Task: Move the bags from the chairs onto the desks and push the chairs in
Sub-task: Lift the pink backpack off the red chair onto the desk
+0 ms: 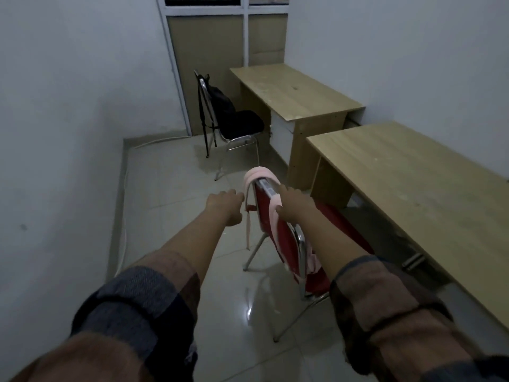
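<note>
We see the near desk [413, 172] beside the red chair [278, 232], whose back carries the pink bag [260, 175], our right hand [293, 206] closed around one strap at the backrest's top, our left hand [224, 206] loosely curled, holding nothing, just beside the other strap.

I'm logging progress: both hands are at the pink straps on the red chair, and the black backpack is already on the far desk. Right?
Not quite. The head view shows the black backpack hanging on the black chair, not on the far desk. Both hands, left hand and right hand, are at the pink straps on the red chair.
</note>
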